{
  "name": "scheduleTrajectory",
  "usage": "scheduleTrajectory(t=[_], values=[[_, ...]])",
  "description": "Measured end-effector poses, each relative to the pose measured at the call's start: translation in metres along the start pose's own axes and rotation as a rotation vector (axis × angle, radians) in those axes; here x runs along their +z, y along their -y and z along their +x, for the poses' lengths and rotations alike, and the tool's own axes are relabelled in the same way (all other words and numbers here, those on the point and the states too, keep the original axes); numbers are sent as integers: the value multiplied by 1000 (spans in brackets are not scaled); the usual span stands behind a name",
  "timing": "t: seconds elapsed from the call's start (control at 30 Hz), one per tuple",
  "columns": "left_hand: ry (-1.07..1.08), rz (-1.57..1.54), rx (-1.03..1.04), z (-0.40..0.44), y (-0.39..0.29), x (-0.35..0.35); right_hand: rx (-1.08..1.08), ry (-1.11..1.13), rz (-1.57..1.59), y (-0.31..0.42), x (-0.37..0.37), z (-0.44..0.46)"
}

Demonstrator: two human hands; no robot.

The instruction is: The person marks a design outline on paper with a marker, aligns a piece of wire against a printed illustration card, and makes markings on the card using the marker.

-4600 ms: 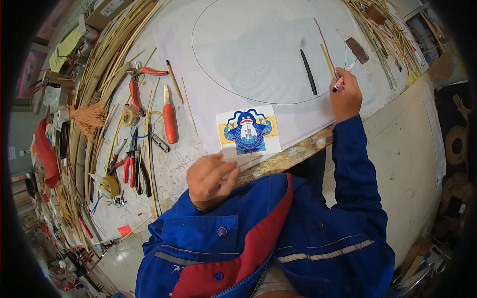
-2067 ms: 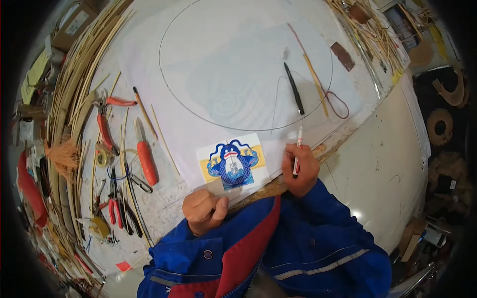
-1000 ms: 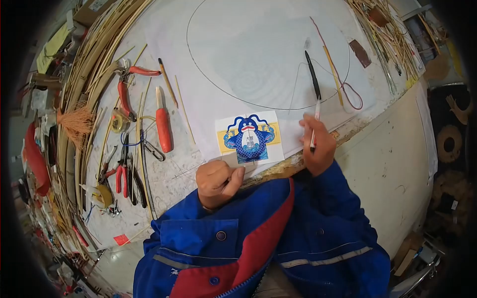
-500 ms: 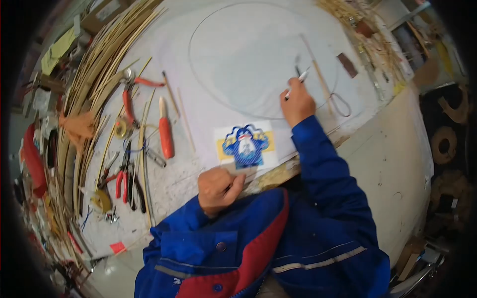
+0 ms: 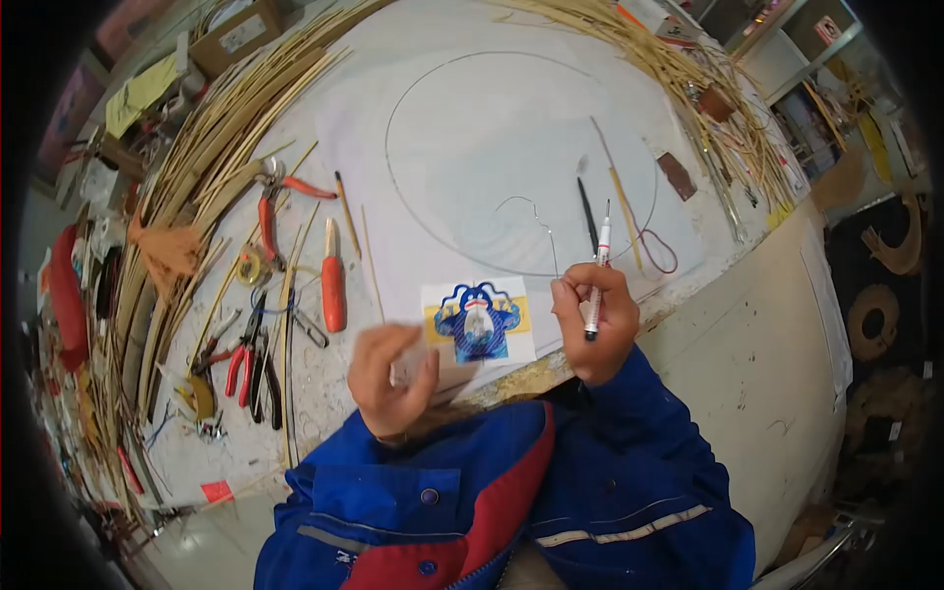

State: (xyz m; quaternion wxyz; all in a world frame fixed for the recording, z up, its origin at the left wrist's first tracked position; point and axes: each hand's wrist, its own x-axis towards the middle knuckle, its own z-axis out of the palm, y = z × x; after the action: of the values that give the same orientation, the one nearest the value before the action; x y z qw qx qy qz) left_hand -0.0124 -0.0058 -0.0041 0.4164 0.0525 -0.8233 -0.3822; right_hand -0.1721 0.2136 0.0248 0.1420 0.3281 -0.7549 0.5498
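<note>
My left hand (image 5: 390,379), slightly blurred, is raised beside the lower left of the printed blue creature picture (image 5: 479,327). Its fingers curl loosely, thumb apart, nothing visible in them. Right of the picture, my right hand (image 5: 602,320) is closed on a white and red marker (image 5: 601,267), fine tip up. A thin bent wire (image 5: 552,246) rises from its fingertips. Beyond lies the large sheet of paper (image 5: 442,177), with a big drawn circle. On it rest a black pen (image 5: 587,211), a yellow stick (image 5: 624,216) and a dark red cord (image 5: 661,254).
Left on the table are a red-handled knife (image 5: 333,295), red-handled pliers (image 5: 265,221), more pliers (image 5: 239,372), a pencil (image 5: 347,211) and yellow tape (image 5: 196,395). Bamboo strips (image 5: 226,128) line the left edge; more strips (image 5: 678,74) and a brown piece (image 5: 676,175) lie right.
My right hand has come back toward the table's front edge, marker tip now up, with the wire at its fingertips. My left hand has lifted and loosened. The view has shifted.
</note>
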Motion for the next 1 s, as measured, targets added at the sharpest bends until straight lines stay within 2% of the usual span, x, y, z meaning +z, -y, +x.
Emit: scheduleTrajectory(t=[0.07,0.1,0.2,0.23,0.37,0.47,0.63,0.73,0.8,0.9,0.93,1.0], values=[[-22,75,-7,12,-4,-8,255,63,258,9,1,-12],[-36,92,-16,20,-6,-8,267,81,272,8,5,-16],[26,159,-73,26,-2,-8,542,140,447,0,23,-35],[59,181,-85,24,-1,-12,562,149,461,-2,28,-42],[157,187,-98,15,15,-9,451,95,210,-15,26,-47],[153,168,-80,24,14,-3,294,218,32,-7,10,-38],[188,101,-45,53,5,9,118,327,25,10,-4,-24],[251,12,-18,70,8,20,-24,442,152,14,-7,-18],[282,-31,-3,73,7,22,-10,471,197,24,-9,-13],[362,-124,-177,72,9,21,21,520,289,33,-10,-9],[364,-120,-178,71,10,19,85,541,341,33,-10,-9],[408,-233,-314,66,11,18,214,583,440,33,-12,-10]])
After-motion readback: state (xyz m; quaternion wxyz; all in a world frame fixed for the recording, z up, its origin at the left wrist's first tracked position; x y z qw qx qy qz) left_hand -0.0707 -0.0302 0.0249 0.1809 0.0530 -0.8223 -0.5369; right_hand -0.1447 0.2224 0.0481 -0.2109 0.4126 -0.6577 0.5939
